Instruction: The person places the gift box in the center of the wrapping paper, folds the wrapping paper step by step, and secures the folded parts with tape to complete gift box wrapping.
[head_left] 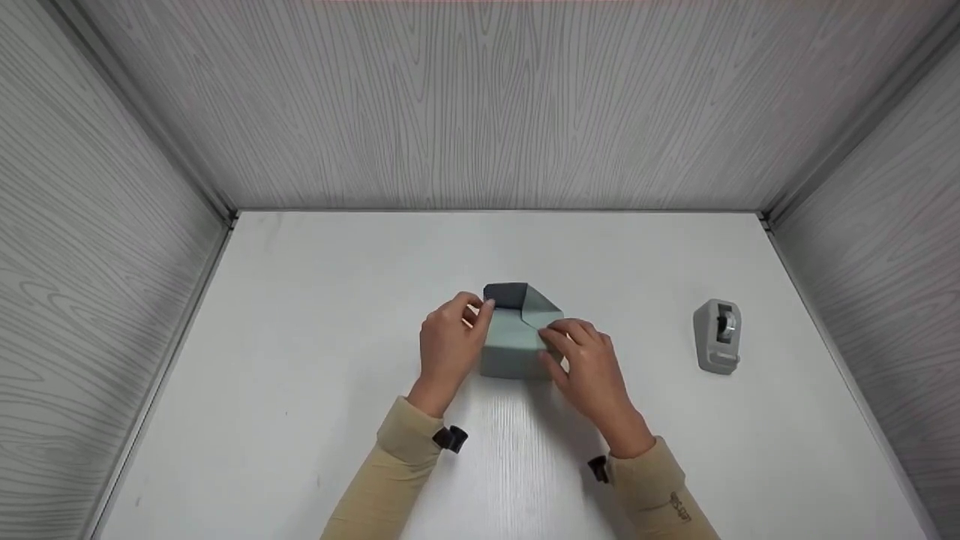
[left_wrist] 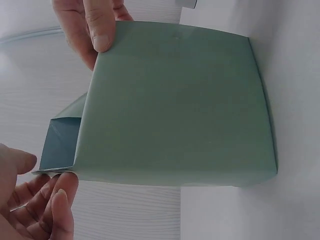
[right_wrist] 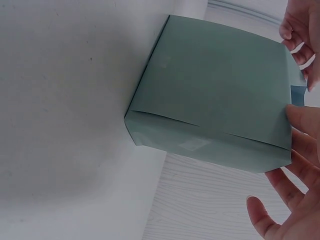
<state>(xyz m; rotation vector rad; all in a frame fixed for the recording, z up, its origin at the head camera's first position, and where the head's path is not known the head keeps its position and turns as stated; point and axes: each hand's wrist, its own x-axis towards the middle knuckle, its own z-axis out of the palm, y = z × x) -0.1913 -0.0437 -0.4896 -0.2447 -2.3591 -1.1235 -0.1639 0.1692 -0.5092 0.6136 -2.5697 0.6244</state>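
A box-shaped parcel in pale green wrapping paper (head_left: 512, 364) stands in the middle of the white table. Its upper end has a raised flap with a dark blue inner side (left_wrist: 61, 144), and a slanted fold (head_left: 537, 306) lies at the right. At the flap's left edge, my left hand (head_left: 451, 341) has its thumb on the inner side and curled fingers outside. My right hand (head_left: 589, 367) grips the parcel's right corner, thumb on the front face and fingers on the folded paper. A shiny patch like clear tape (right_wrist: 195, 144) shows on one side. The paper hides any contents.
A grey tape dispenser (head_left: 718, 337) with a roll in it stands on the right of the white table (head_left: 300, 300). Wood-grain panels (head_left: 480, 105) enclose the table at the back and both sides. Dark wrist devices (head_left: 450, 438) sit by the cuffs.
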